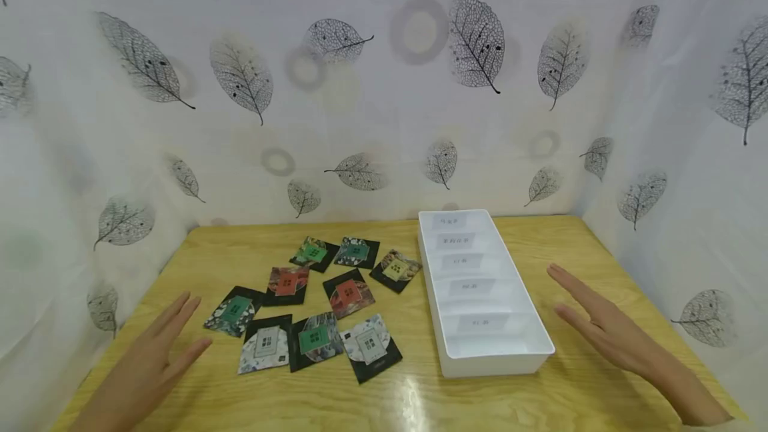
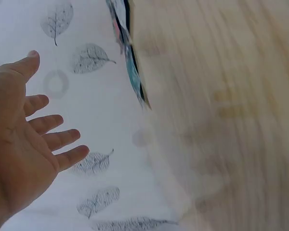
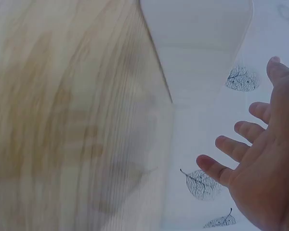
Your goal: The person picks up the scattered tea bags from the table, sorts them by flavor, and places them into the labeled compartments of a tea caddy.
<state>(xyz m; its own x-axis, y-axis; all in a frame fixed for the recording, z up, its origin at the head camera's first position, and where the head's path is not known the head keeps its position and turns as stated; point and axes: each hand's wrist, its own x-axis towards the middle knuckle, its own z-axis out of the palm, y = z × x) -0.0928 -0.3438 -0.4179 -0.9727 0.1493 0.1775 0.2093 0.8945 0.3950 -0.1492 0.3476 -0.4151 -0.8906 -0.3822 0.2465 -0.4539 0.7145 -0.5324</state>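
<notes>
My left hand (image 1: 147, 359) hovers with fingers extended at the table's left side, holding nothing. Beside it lie several flat square packets with dark edges and coloured labels; nearest is a green-labelled packet (image 1: 234, 311), then a white-labelled packet (image 1: 266, 344). Red-labelled packets (image 1: 286, 285) and a yellow-labelled packet (image 1: 396, 270) lie farther back. To the right stands a long white box (image 1: 492, 365) split into labelled compartments, with no packets visible inside. My right hand (image 1: 612, 332) is just right of this box, fingers spread and empty. Both wrist views show bare palms.
A wooden table (image 1: 360, 409) carries everything. White cloth (image 1: 384, 112) printed with grey leaves hangs behind it and along both sides. The packets lie close together left of the box, some edges touching or overlapping.
</notes>
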